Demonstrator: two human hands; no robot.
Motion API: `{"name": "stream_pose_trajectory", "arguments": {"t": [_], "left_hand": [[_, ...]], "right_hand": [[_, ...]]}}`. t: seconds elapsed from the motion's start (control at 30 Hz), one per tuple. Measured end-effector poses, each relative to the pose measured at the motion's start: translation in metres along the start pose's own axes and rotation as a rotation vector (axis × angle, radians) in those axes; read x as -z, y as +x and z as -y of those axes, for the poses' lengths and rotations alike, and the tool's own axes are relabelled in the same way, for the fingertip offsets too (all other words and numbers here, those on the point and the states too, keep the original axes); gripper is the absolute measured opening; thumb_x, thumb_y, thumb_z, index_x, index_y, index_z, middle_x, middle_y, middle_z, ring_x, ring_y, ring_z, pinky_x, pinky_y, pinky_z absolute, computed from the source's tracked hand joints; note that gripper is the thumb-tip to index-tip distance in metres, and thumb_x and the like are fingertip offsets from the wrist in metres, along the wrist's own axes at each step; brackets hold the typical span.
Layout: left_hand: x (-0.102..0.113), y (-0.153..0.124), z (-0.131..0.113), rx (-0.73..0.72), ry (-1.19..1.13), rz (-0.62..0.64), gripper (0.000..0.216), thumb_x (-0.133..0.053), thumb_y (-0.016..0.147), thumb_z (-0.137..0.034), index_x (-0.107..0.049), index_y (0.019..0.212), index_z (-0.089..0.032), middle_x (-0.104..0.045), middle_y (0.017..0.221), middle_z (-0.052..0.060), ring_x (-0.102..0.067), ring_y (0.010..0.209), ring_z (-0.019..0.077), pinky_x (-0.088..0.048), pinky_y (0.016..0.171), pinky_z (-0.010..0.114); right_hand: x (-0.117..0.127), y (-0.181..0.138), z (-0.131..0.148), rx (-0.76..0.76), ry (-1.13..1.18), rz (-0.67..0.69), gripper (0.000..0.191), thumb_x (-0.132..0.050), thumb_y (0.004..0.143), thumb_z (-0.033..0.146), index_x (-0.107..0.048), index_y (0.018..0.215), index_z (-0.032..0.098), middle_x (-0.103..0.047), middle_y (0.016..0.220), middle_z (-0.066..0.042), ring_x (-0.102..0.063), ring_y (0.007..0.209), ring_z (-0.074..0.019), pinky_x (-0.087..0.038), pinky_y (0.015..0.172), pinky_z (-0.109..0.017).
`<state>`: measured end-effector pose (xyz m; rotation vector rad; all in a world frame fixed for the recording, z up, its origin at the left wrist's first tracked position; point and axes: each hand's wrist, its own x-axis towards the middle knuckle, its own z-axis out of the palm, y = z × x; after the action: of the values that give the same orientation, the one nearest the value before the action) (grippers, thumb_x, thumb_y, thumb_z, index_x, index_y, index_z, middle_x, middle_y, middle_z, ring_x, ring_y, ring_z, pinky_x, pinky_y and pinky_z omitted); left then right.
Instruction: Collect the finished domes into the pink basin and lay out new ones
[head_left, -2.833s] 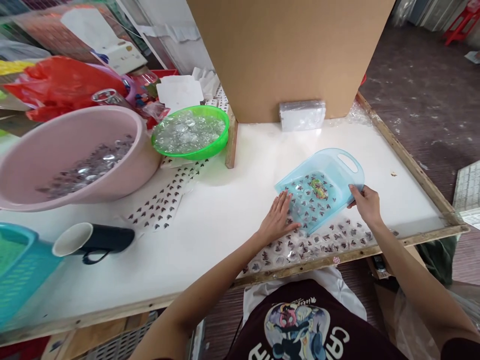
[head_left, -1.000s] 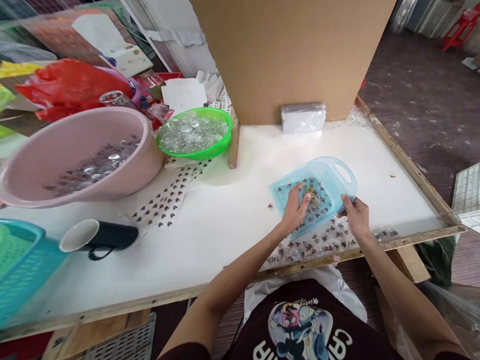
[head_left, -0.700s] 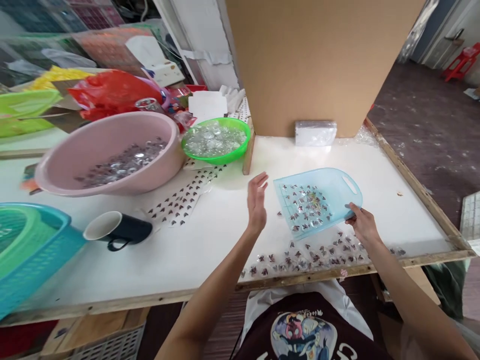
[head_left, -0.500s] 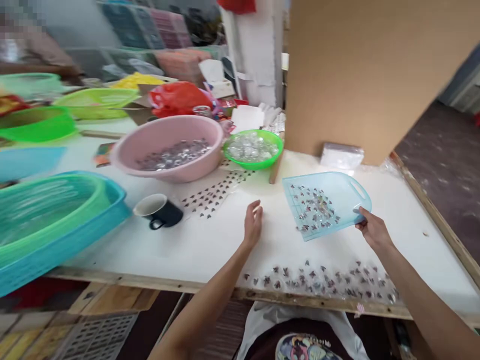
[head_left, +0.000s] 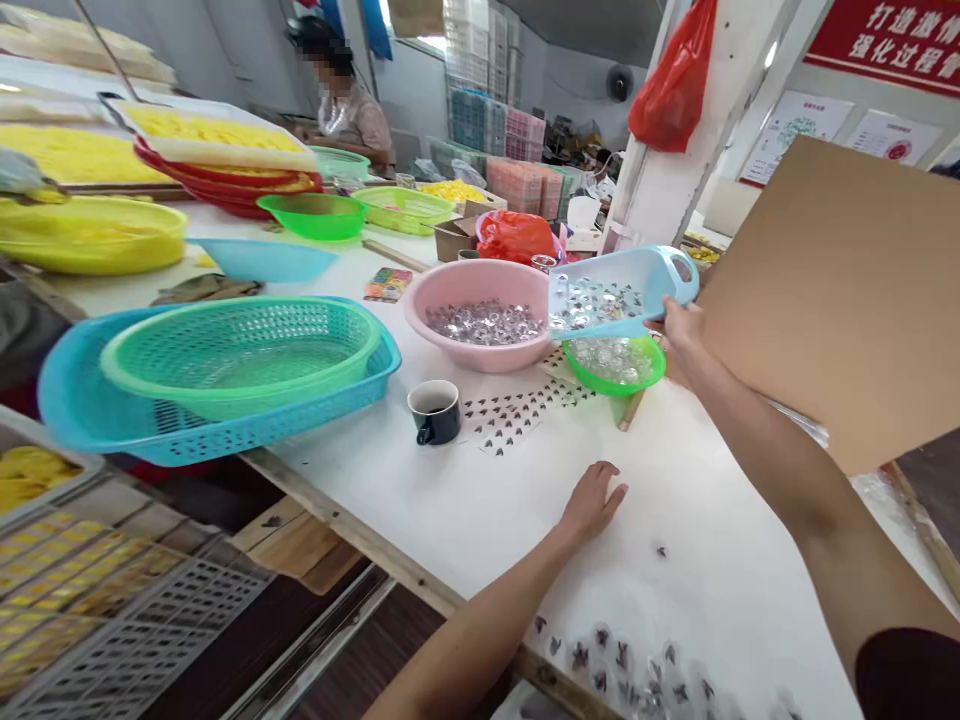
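My right hand [head_left: 679, 330] grips the handle end of a light blue plastic scoop tray [head_left: 630, 285] loaded with several small clear domes with dark prints. The tray is lifted off the table and tilts down toward the pink basin [head_left: 450, 300], its open edge over the basin's right rim. The basin holds a heap of the same domes. My left hand [head_left: 592, 503] rests flat on the white tabletop [head_left: 465, 490], fingers stretched out, holding nothing. More printed domes [head_left: 630, 670] lie along the table's near edge.
A green bowl [head_left: 630, 375] of clear domes sits under the tray. A black mug [head_left: 435, 412], a printed sticker sheet [head_left: 517, 410], and stacked green and blue baskets [head_left: 225, 370] stand to the left. A cardboard sheet [head_left: 840, 290] leans at right. Another person sits far behind.
My right hand lifted the blue tray off the table and carried it left over the pink basin. My left hand left the tray and settled on the tabletop. The view swung left.
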<state>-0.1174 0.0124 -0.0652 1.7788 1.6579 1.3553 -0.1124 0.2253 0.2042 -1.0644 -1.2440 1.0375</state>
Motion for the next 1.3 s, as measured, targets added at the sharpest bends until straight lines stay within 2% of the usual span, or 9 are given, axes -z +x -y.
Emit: {"name": "stream_pose_trajectory", "arguments": {"t": [0.13,0.3,0.47,0.7,0.97,1.07,1.13,1.2,1.3], "left_hand": [[0.003,0.001,-0.002,-0.007,0.016,-0.012,0.027,-0.042,0.101,-0.039,-0.056,0.117,-0.021,-0.060,0.121,0.012,-0.057,0.115,0.0264,-0.049,0.101,0.046],[0.003,0.001,-0.004,-0.010,0.034,-0.020,0.028,-0.042,0.101,-0.038,-0.056,0.118,-0.021,-0.061,0.120,0.012,-0.058,0.113,0.0268,-0.050,0.098,0.045],[0.002,0.001,-0.005,0.004,0.031,-0.023,0.030,-0.040,0.102,-0.039,-0.056,0.119,-0.021,-0.061,0.119,0.012,-0.059,0.111,0.0267,-0.049,0.098,0.046],[0.002,0.002,-0.003,0.019,0.040,-0.024,0.029,-0.041,0.102,-0.038,-0.056,0.118,-0.019,-0.061,0.119,0.012,-0.058,0.111,0.0268,-0.050,0.097,0.045],[0.002,0.003,0.001,0.021,0.058,-0.010,0.029,-0.040,0.101,-0.038,-0.057,0.117,-0.020,-0.063,0.116,0.011,-0.059,0.110,0.0269,-0.050,0.097,0.046],[0.005,0.006,0.004,0.017,0.090,0.003,0.031,-0.039,0.102,-0.040,-0.057,0.117,-0.020,-0.063,0.116,0.012,-0.060,0.109,0.0272,-0.050,0.096,0.046],[0.006,0.008,0.006,0.013,0.109,0.016,0.033,-0.039,0.101,-0.041,-0.058,0.116,-0.019,-0.064,0.115,0.013,-0.060,0.109,0.0279,-0.050,0.095,0.046],[0.005,0.011,0.008,0.000,0.112,0.029,0.033,-0.041,0.099,-0.043,-0.058,0.113,-0.018,-0.065,0.114,0.014,-0.060,0.109,0.0288,-0.049,0.097,0.047],[0.000,0.012,0.010,-0.022,0.065,0.049,0.037,-0.044,0.096,-0.049,-0.059,0.110,-0.018,-0.066,0.113,0.014,-0.061,0.109,0.0296,-0.047,0.100,0.049]], "right_hand": [[-0.082,0.003,-0.006,0.297,-0.195,0.087,0.028,-0.067,0.087,0.037,-0.050,0.072,0.022,-0.048,0.057,0.005,-0.054,0.041,-0.0137,-0.049,0.046,-0.027],[-0.128,-0.003,-0.015,0.602,-0.329,0.197,0.032,-0.059,0.094,0.049,-0.056,0.080,0.020,-0.054,0.060,0.002,-0.061,0.055,-0.0179,-0.054,0.069,-0.033],[-0.138,-0.003,-0.014,0.726,-0.357,0.248,0.039,-0.049,0.099,0.053,-0.060,0.092,0.017,-0.062,0.078,-0.005,-0.068,0.088,-0.0241,-0.052,0.088,-0.038],[-0.131,-0.019,-0.014,0.854,-0.406,0.330,0.047,-0.042,0.101,0.058,-0.062,0.106,0.016,-0.065,0.100,-0.012,-0.061,0.112,-0.0290,-0.045,0.103,-0.045],[-0.113,-0.039,-0.009,0.941,-0.443,0.355,0.049,-0.038,0.102,0.059,-0.063,0.113,0.019,-0.064,0.108,-0.012,-0.059,0.115,-0.0270,-0.047,0.103,-0.043],[-0.093,-0.033,-0.003,0.867,-0.396,0.256,0.047,-0.041,0.101,0.059,-0.063,0.109,0.018,-0.065,0.099,-0.011,-0.062,0.107,-0.0263,-0.050,0.098,-0.042],[-0.058,-0.024,0.000,0.788,-0.345,0.206,0.049,-0.041,0.100,0.061,-0.063,0.106,0.018,-0.063,0.088,-0.007,-0.066,0.096,-0.0236,-0.056,0.089,-0.039],[0.003,-0.013,0.000,0.701,-0.292,0.177,0.051,-0.043,0.098,0.065,-0.063,0.105,0.019,-0.060,0.078,-0.002,-0.068,0.083,-0.0197,-0.059,0.077,-0.034],[0.145,-0.014,-0.003,0.573,-0.253,0.076,0.047,-0.056,0.091,0.065,-0.064,0.100,0.019,-0.057,0.072,0.002,-0.066,0.071,-0.0148,-0.058,0.064,-0.027]]}}
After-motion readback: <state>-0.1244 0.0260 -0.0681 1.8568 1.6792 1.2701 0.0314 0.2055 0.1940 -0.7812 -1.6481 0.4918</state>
